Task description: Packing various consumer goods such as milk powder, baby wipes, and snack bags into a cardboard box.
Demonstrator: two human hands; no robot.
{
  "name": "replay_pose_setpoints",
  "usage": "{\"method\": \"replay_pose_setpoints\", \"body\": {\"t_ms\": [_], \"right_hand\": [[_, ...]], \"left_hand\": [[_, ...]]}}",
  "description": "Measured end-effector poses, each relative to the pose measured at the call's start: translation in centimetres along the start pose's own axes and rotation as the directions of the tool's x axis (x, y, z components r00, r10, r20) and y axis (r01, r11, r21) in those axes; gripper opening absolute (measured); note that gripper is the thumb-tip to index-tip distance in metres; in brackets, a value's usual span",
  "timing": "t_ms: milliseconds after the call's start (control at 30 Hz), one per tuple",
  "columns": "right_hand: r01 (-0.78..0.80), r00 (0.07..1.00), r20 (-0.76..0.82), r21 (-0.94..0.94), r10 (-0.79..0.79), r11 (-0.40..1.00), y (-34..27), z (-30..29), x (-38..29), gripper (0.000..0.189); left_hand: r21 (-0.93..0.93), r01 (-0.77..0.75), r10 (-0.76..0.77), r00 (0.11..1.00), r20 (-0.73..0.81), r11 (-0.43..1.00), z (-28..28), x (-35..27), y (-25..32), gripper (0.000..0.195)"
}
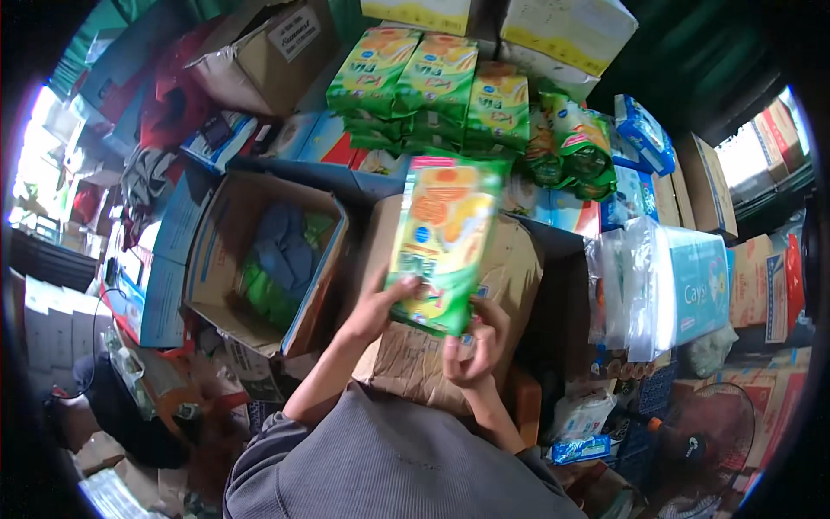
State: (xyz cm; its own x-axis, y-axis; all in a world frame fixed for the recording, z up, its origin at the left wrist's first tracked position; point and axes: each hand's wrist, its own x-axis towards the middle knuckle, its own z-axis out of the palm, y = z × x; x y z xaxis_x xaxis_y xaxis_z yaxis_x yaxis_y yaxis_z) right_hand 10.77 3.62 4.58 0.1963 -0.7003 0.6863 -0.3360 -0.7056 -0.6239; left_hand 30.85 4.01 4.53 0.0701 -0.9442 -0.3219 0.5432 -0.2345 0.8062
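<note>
A green and yellow plastic food packet [447, 220], printed with round biscuits, is held up tilted in front of me and slightly blurred. My left hand [382, 305] grips its lower left side, thumb on the front face. At the lower right corner, the curled fingers of my right hand [478, 344] hold the packet's edge. Below it lies a wrinkled brown cardboard carton [415, 373], partly covered by the packet and my hands. Matching packets [436, 74] are piled in rows behind, on blue printed boxes [321, 139].
To the left stands an open cardboard box [211, 259] with blue and green crumpled plastic inside. Clear-wrapped turquoise packages [694, 285] stick out at right. A fan [703, 441] sits lower right. Dark netted bags [583, 146] lie beside the pile. A seated person's leg [130, 415] shows at lower left.
</note>
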Motion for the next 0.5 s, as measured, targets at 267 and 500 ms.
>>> {"method": "replay_pose_setpoints", "body": {"t_ms": [267,500], "right_hand": [[-0.148,0.822,0.565,0.34,-0.076,0.929,-3.6,7.8,1.3,0.074],[0.255,0.507,0.806,0.199,-0.306,0.946,-4.6,15.6,0.3,0.073]], "left_hand": [[0.628,-0.269,0.546,0.782,-0.3,0.73,-11.3,-5.4,3.8,0.031],[0.879,0.002,0.62,0.708,-0.338,0.478,-22.0,-6.8,6.2,0.032]]}}
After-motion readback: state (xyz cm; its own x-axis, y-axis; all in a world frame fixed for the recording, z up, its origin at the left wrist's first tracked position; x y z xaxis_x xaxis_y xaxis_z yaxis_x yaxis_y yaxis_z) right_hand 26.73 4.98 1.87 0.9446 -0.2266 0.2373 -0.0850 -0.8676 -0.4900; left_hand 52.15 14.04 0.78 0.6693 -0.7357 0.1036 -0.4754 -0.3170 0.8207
